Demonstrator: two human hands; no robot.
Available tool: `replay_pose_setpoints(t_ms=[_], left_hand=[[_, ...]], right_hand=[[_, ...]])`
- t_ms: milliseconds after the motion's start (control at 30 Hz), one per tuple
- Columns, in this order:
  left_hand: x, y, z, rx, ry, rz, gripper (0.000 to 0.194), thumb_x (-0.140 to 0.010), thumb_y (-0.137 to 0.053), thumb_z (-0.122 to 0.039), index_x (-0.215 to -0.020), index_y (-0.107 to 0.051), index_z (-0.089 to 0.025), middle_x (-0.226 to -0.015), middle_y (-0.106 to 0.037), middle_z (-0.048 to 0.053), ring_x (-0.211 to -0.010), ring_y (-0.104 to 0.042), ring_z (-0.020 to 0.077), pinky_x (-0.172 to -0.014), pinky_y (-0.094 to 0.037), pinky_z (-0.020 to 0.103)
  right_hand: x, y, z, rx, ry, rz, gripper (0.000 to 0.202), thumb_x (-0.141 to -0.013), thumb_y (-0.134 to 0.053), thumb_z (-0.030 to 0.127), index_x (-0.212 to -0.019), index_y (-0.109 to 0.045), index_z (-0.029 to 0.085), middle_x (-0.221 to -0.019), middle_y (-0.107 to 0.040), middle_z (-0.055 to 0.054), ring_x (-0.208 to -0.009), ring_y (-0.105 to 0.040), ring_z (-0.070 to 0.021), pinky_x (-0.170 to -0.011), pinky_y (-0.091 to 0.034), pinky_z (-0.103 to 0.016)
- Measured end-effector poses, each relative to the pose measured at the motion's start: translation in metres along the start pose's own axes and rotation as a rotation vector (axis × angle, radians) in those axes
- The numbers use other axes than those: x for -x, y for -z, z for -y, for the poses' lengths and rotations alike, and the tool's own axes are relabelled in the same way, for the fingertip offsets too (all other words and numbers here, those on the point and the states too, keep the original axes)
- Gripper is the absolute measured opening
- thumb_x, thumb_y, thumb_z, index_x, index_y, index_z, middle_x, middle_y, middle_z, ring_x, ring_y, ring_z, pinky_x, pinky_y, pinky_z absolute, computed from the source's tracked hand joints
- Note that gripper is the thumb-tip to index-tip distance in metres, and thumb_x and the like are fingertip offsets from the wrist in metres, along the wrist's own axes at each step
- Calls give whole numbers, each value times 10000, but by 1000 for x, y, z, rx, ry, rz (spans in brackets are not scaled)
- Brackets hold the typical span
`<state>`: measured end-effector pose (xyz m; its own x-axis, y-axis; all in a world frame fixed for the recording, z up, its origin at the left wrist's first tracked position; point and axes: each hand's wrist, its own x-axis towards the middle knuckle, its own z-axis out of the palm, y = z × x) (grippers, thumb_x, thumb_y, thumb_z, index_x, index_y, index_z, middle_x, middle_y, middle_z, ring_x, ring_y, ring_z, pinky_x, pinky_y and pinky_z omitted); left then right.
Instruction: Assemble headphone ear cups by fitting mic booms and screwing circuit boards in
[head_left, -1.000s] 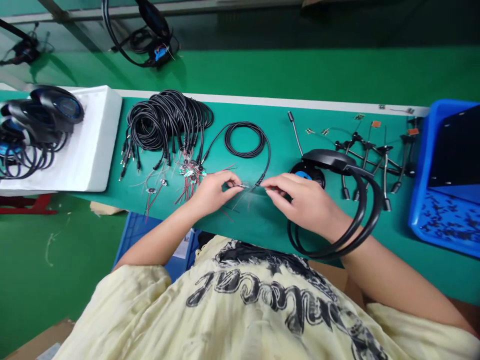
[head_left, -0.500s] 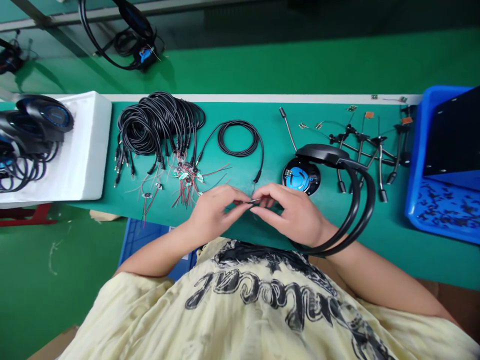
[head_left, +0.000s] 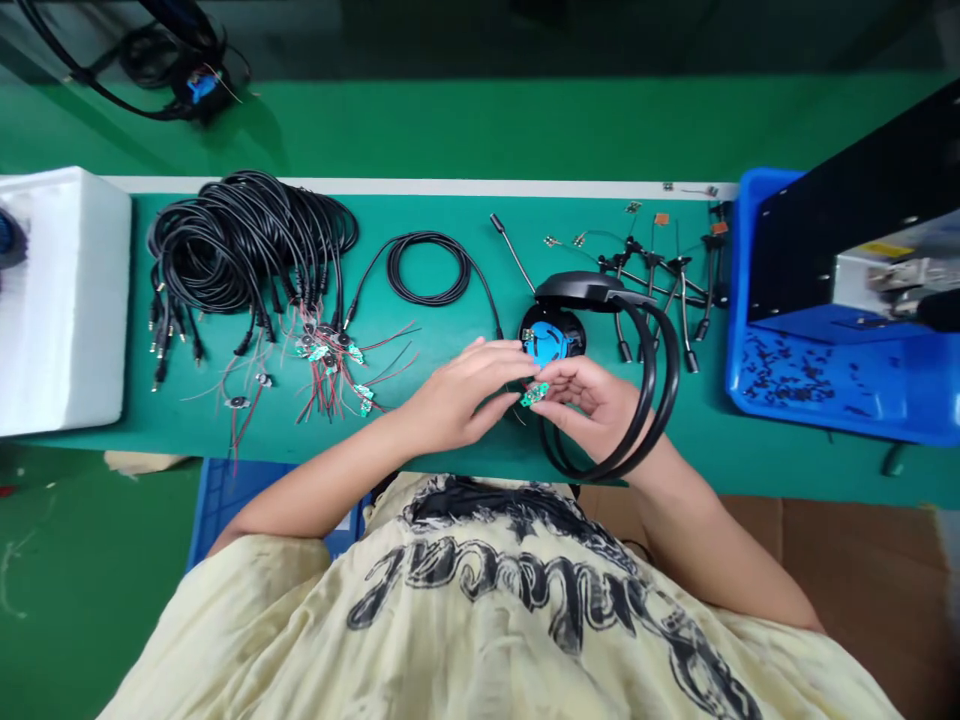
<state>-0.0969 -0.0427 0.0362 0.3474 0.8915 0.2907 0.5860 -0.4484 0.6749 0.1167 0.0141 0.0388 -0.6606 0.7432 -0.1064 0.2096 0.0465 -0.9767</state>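
Bench (head_left: pixel 697 440): PCB (head_left: pixel 534 394) now in R hand (head_left: pixel 596 405)

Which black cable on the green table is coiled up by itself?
The single coil between the big cable pile and the headset, one end running down toward the left hand. The others are bunched together in that pile.

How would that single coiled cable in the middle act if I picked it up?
The single cable would probably flex and hang floppily, since it lies in smooth, rounded loops. It might uncoil, as no tie shows around the loops. Being thin, it's likely light.
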Motion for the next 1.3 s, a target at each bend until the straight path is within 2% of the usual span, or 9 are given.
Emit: replay_pose_setpoints(t_ms=[100,167,267,467,567,800,933,1133,1300], left_hand=[[-7,-2,2,61,30,36,284,-953,-525,-290,-1232,-522,-237,-1080,-690,34,-1029,-647,150,-1114,-384,457],[-8,-5,2,71,44,-15,229,-935,-563,-322,-1146,-574,-232,-933,-702,9,-872,-665,130,-1066,-432,413],[-6,-7,1,70,16,-102,115,-916,-596,-312,-963,-631,-213,-848,-702,7,-788,-650,121,-983,-479,357],[2,-9,-5,29,38,-191,65,-919,-583,-240,-934,-630,-198,-876,-709,16,-832,-654,117,-978,-484,340],[5,-11,-10,57,53,-252,70,-910,-589,-203,-962,-635,-194,-893,-714,17,-847,-659,108,-955,-500,310],[11,-19,-11,14,71,-255,182,-881,-631,-199,-1060,-601,-179,-971,-703,44,-916,-655,123,-960,-503,320],[12,-23,-7,-81,54,-285,328,-842,-697,-276,-1116,-552,-167,-983,-685,63,-924,-641,142,-897,-527,315],[12,-18,-6,-105,66,-253,274,-882,-650,-259,-1135,-569,-196,-1003,-681,53,-926,-646,129,-819,-534,258],[9,-15,-5,-90,41,-274,312,-870,-668,-257,-1160,-562,-206,-1006,-682,53,-884,-661,125,-775,-542,247]], right_hand=[[1,0,4,-16,-16,0,222,-851,-665,297,-1037,-573,217,-914,-631,-18,-807,-628,-106,-755,-561,-244],[1,-1,6,-41,-43,18,222,-855,-660,308,-1037,-576,213,-926,-636,-23,-824,-637,-111,-769,-564,-252],[-1,-2,7,-67,-57,38,211,-856,-657,321,-1017,-590,202,-896,-631,-24,-837,-638,-118,-786,-563,-262],[-7,-8,5,-158,-63,36,210,-852,-664,334,-1000,-606,197,-817,-596,-5,-707,-571,-77,-650,-504,-192],[-11,-11,5,-202,-61,29,220,-848,-662,347,-992,-606,189,-818,-585,-8,-720,-568,-79,-653,-491,-189],[-19,-15,12,-122,-40,-4,179,-854,-600,325,-920,-578,160,-714,-512,19,-611,-473,-65,-558,-424,-186],[-21,-19,13,-81,-31,12,145,-857,-590,292,-927,-569,166,-753,-555,7,-667,-528,-77,-613,-458,-203],[-18,-18,6,-255,-86,-6,314,-801,-693,317,-1025,-514,190,-891,-635,-21,-766,-623,-98,-712,-532,-238],[-17,-16,2,-269,-81,-35,243,-823,-678,324,-987,-570,181,-855,-635,-22,-778,-625,-103,-715,-535,-235]])
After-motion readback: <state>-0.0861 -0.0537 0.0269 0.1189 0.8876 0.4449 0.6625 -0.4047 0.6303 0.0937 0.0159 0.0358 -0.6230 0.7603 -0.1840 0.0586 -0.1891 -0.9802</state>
